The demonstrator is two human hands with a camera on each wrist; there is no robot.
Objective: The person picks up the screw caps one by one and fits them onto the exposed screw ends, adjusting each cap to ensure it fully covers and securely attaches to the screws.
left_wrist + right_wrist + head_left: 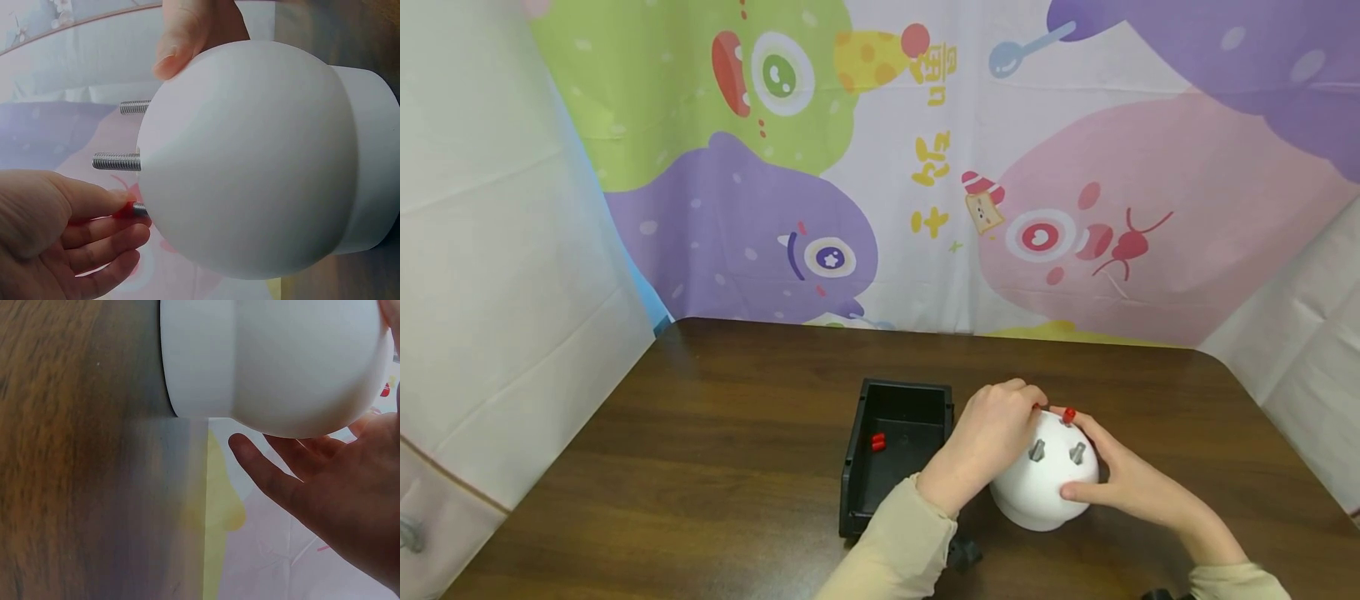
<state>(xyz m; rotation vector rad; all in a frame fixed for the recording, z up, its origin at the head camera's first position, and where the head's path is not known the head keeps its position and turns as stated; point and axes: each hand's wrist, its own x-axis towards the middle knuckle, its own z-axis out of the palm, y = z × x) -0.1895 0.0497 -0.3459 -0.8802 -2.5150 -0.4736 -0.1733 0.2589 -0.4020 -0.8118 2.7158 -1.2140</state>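
Observation:
A white ball-shaped piece [1041, 496] on a short round base stands on the table, with threaded metal bolts [117, 161] sticking out of its top. My left hand [996, 429] pinches a small red cap [125, 210] at the tip of one bolt on the far side; in the head view that cap is mostly hidden by the fingers. Another red cap [1069, 414] sits on a neighbouring bolt, while two nearer bolts [1037, 451] are bare. My right hand [1138, 483] holds the ball from the right, thumb in front and fingers behind.
Left of the ball is a black tray [848, 483] with two red caps [878, 442] lying inside. A dark object [962, 552] is partly hidden beside my left sleeve. The brown wooden table [715, 467] ends at a cartoon-printed curtain [925, 275].

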